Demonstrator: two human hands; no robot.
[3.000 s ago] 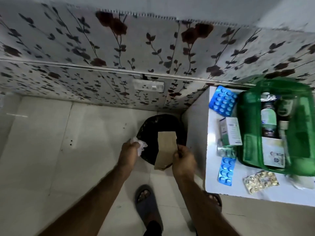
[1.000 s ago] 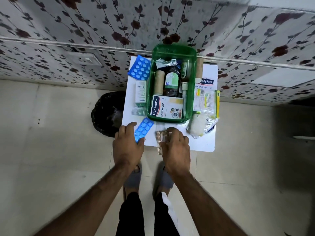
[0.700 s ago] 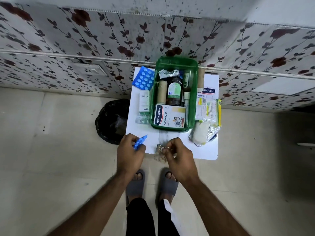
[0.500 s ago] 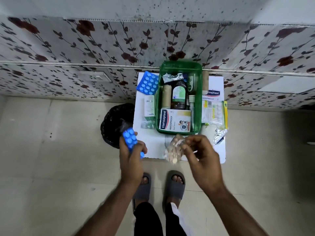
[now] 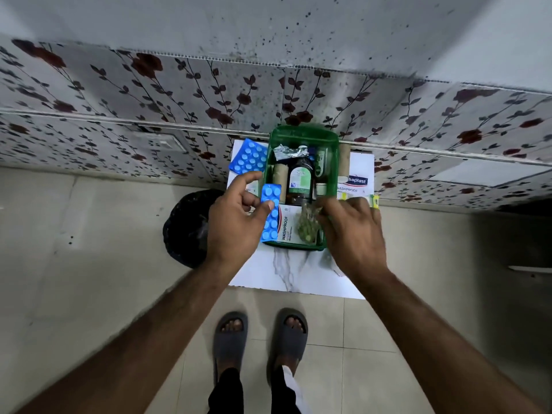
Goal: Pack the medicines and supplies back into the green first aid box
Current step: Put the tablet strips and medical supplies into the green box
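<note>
Head view, left hand: the left hand [image 5: 236, 225] pinches a blue blister strip of round tablets [image 5: 270, 213] between thumb and fingertips; the index finger is stretched out toward the far side, the other fingers curled.
Blue strip, place: it stands on end over the near-left rim of the open green plastic first aid box [image 5: 303, 135], its lower half overlapping the box's left wall.
Head view, right hand: the right hand [image 5: 352, 231] grips a crinkled clear strip of pale yellowish tablets [image 5: 307, 224] with its fingertips pressed together on the strip's upper right edge.
Clear strip, place: inside the near-right part of the box, lying over a white plaster carton printed WASHPROOF [image 5: 286, 224].
Box, contents: a dark brown bottle with a green label [image 5: 300, 182] lies in the middle, a beige bandage roll [image 5: 280, 179] to its left, a crumpled silver foil strip [image 5: 288, 151] at the far end.
Box, place: on a small white marbled table [image 5: 286, 270] that stands against a wall of flower-patterned tiles [image 5: 119, 94].
Left of box: a second blue tablet sheet [image 5: 248, 158] leans at the far-left corner of the table.
Right of box: a second white plaster carton [image 5: 357, 185] and another beige roll [image 5: 344, 161] lie just beside the box wall.
Floor: a black bin with a bag liner [image 5: 186, 228] stands left of the table; two feet in grey slide sandals [image 5: 260, 339] stand near it.
</note>
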